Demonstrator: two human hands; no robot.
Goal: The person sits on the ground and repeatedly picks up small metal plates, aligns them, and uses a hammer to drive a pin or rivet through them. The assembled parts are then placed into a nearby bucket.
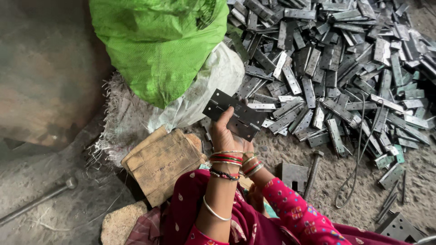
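currently left hand [223, 131] and right hand [245, 147] both pinch one dark flat steel butt hinge [235, 114], held up open near the green woven sack [159, 45]. big loose pile of grey metal hinges [336, 72] lies far right, apparently unhandled.

The right hand [247, 146] is almost wholly hidden behind the left hand [224, 132] and the dark metal hinge [234, 114], so its grip cannot be judged. Above the hinge, the green sack [159, 45] is cut off by the top edge, as is the hinge pile [336, 59] to its right.
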